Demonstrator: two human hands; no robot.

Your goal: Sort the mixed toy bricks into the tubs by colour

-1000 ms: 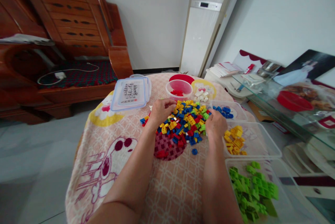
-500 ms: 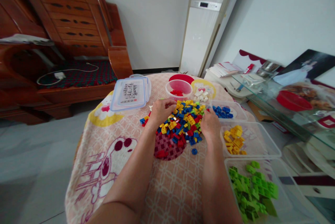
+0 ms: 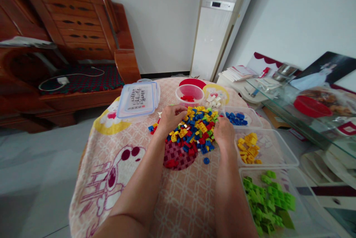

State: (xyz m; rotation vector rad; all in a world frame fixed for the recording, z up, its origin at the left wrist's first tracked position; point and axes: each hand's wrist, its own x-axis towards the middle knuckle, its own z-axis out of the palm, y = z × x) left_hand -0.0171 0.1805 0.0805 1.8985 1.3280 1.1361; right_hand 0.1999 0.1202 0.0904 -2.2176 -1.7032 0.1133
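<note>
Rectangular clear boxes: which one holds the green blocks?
The nearest box, at the lower right; the middle box holds yellow blocks, the farthest box blue blocks.

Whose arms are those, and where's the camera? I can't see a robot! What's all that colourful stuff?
There's no robot here: these are a person's own bare arms. The camera sits on their head, looking forward and down, so you see what's in front of them. On the patterned cloth lies a mixed pile of toy bricks. The left hand is at the pile's left side and the right hand at its right edge. Fingers hide the spot, so I can't tell whether either holds a brick. Clear boxes on the right hold blue bricks, yellow bricks and green bricks. Behind the pile, a round tub holds red bricks.
</note>
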